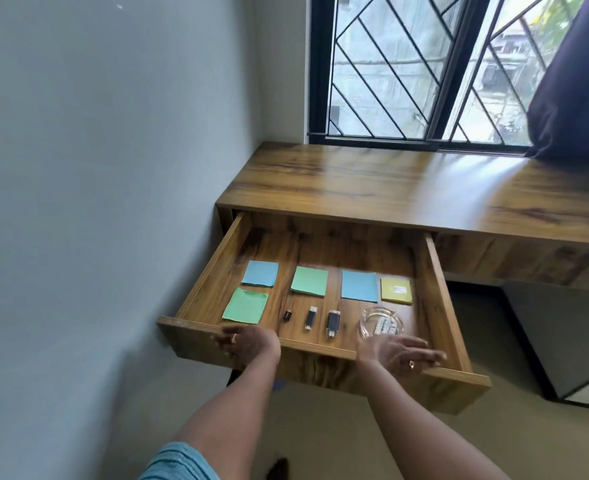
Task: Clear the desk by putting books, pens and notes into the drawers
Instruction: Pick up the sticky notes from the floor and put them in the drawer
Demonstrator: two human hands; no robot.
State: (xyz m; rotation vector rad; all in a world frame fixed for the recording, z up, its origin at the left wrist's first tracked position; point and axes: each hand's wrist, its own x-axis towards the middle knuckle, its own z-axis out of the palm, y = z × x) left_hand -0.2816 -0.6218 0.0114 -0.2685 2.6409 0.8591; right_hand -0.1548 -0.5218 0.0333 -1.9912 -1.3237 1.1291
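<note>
Both forearms reach forward from the bottom of the view, a blue-striped sleeve (182,462) showing at the near edge. The left hand (246,342) lies at the front rim of the pulled-out drawer (321,370). Its fingers are loosely spread and grasp nothing; motion blur hides whether it presses on the wood. The right hand (398,351) is also released. Its fingers are stretched out sideways along the same rim and hold nothing, just in front of a glass ashtray (380,327).

The wooden worktop (390,181) runs under a barred window (407,64), with a dark curtain (573,98) hanging at its right end. A pale wall (95,168) closes the left side, and a beige floor (321,445) lies below.

All the small things sit inside the drawer:
- Two blue notes (260,273) and two green notes (309,280), laid flat and apart from one another.
- One yellow-green pad (396,290) at the right of the back row.
- Three USB sticks (310,318) in a row near the front, between the front green note and the ashtray.
- One ashtray, holding something small that I cannot make out.
</note>
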